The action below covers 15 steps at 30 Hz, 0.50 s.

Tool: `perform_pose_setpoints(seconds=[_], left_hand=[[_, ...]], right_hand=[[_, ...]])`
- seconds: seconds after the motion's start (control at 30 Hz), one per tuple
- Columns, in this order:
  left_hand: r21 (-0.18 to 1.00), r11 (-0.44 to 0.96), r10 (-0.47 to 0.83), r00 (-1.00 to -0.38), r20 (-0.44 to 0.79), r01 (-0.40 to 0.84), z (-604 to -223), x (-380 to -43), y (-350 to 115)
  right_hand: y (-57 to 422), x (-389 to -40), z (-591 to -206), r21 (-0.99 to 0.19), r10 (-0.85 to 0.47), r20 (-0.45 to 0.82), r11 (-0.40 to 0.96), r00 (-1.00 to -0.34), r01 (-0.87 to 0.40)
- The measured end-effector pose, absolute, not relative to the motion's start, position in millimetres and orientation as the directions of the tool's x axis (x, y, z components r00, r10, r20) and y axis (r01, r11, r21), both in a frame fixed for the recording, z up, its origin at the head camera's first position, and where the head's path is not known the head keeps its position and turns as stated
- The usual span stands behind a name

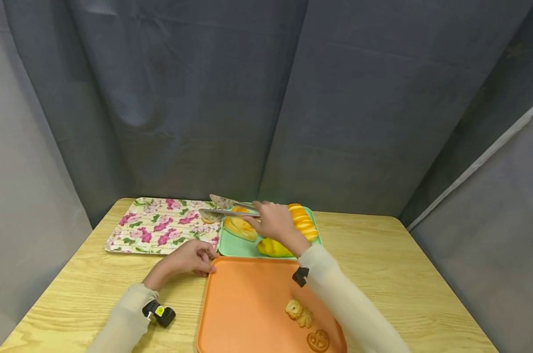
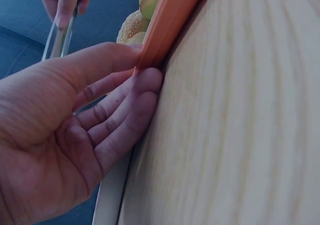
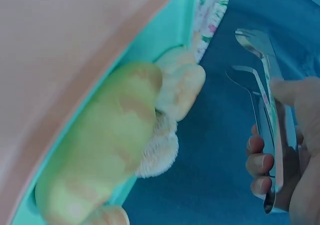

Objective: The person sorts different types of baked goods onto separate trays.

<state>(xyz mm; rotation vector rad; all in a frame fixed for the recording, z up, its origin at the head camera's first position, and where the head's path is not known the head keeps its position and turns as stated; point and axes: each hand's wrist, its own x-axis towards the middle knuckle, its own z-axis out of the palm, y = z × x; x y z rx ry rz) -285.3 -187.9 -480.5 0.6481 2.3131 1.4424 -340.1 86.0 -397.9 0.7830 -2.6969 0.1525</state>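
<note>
My right hand [image 1: 275,223] holds metal tongs [image 1: 237,213] over the left side of the green tray [image 1: 242,249]. Their jaws stand apart in the right wrist view, with nothing visible between them. A small brownish piece [image 1: 209,220] shows under the tips, at the floral tray's right edge. My left hand [image 1: 189,259] pinches the near-left tray's corner: thumb and fingers meet on the rim of the orange tray [image 1: 244,304]. On the green tray lie a long pale-gold bread [image 1: 240,229], a yellow bread [image 1: 273,248], a ridged orange loaf [image 1: 302,223] and a sesame-coated bun [image 2: 132,27].
The floral tray [image 1: 160,225] lies left of the green one, near the table's back edge. Twisted cookies [image 1: 299,314] and a pretzel-shaped cookie [image 1: 318,340] sit on the orange tray's right side. Grey curtains [image 1: 196,98] hang behind the wooden table [image 1: 403,274].
</note>
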Motion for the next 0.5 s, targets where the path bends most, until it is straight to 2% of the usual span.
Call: perform_pose_setpoints(seconds=[0.23,0.37,0.5], left_hand=[[0.904,0.380,0.543,-0.838,-0.050,0.193,-481.1,-285.7,-187.6],[0.903,0.382,0.545,-0.837,-0.048,0.197,-479.5,-285.1,-187.7],[0.904,0.376,0.549,-0.835,-0.040,0.204,-479.9,-285.1,-188.9]], right_hand=[[125.3,-329.8,-383.1,-0.092,-0.487,0.380,0.826,-0.787,-0.556],[152.9,-324.4,-371.0,-0.172,-0.476,0.344,0.816,-0.810,-0.552],[181.3,-316.8,-362.7,-0.198,-0.502,0.323,0.793,-0.802,-0.576]])
